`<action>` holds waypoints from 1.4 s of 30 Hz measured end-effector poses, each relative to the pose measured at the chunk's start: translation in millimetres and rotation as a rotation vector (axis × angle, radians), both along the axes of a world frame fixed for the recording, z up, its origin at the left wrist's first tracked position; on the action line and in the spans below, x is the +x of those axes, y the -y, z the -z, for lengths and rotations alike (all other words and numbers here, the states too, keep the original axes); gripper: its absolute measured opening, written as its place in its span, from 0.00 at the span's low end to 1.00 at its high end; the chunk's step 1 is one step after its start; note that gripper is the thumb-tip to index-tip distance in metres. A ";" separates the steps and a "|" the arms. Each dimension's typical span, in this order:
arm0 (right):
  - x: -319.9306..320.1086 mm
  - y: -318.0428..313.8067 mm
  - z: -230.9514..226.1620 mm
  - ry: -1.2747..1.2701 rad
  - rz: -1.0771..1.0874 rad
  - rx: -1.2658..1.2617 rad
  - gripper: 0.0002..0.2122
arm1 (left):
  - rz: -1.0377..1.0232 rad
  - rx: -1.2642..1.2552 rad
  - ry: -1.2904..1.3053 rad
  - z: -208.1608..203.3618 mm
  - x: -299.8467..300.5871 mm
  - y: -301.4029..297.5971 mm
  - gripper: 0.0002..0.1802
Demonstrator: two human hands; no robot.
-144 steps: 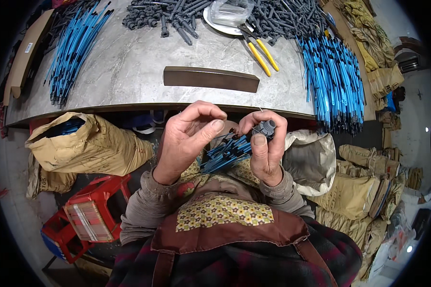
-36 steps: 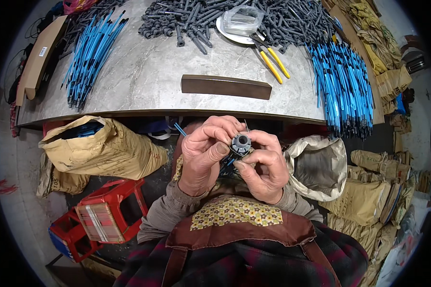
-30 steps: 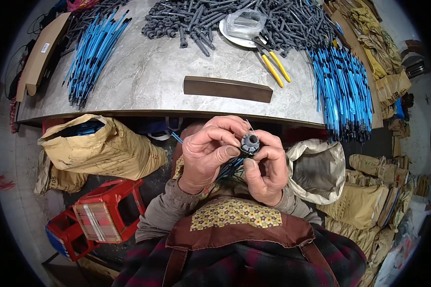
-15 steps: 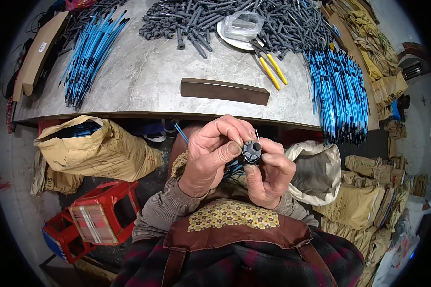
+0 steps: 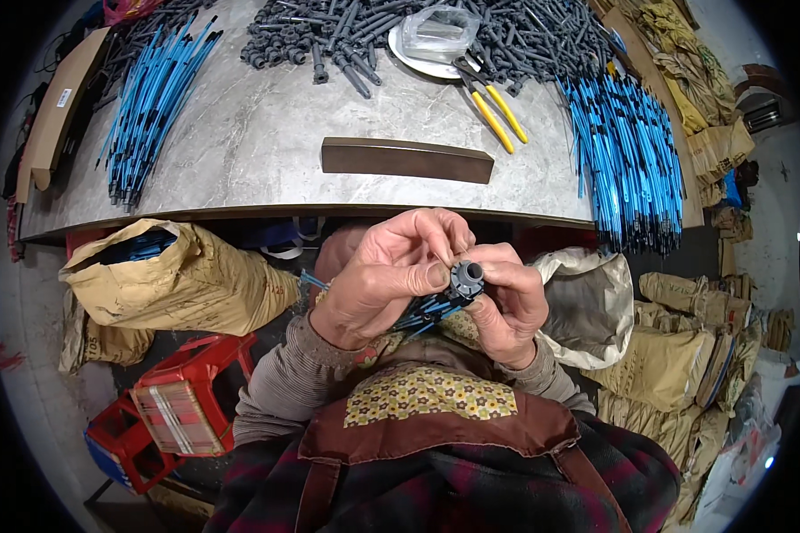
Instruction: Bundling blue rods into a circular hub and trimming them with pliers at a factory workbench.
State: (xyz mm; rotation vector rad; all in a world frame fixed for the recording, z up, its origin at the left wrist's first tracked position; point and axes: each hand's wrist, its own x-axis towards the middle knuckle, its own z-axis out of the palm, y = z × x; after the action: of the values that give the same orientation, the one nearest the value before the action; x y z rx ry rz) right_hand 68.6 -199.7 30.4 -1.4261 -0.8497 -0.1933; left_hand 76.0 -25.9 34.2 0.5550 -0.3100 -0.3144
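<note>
Above my lap, a grey plastic fitting (image 5: 467, 278) with a round open end is pinched between my two hands. My left hand (image 5: 387, 275) has thumb and fingertips closed at its left and upper side. My right hand (image 5: 507, 306) grips it from the right, thumb below and fingers above. Thin blue rods with black parts (image 5: 431, 311) lie under the hands on my lap; whether any joins the fitting is hidden.
A grey table (image 5: 267, 115) carries a dark bar (image 5: 406, 161), yellow-handled pliers (image 5: 493, 107), a heap of grey plastic parts (image 5: 347, 35) and blue rod bundles (image 5: 627, 160). A paper sack (image 5: 213, 275) and red stools (image 5: 182, 400) stand left, an open white sack (image 5: 587, 311) right.
The fitting has tipped slightly, and the thin pale strip that stuck up beside it no longer shows. Both hands stay closed around it. The whole view has shifted a little.
</note>
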 end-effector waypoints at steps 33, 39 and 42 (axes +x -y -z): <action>-13.9 -5.6 0.5 -0.212 0.110 -0.037 0.21 | -1.155 1.272 0.670 4.5 -48.3 20.4 0.21; -13.1 -4.2 0.4 -0.203 0.098 -0.057 0.22 | -0.907 1.007 0.500 -5.8 -45.3 6.7 0.18; -12.1 -4.4 -1.2 -0.200 0.087 -0.053 0.22 | -0.703 0.855 0.357 -8.8 -41.7 -2.4 0.17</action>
State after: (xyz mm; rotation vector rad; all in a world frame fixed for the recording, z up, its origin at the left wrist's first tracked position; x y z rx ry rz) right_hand 56.5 -195.3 31.7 -1.5056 -0.6339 -0.0926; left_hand 34.3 -23.5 42.9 1.5201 -0.2956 0.3725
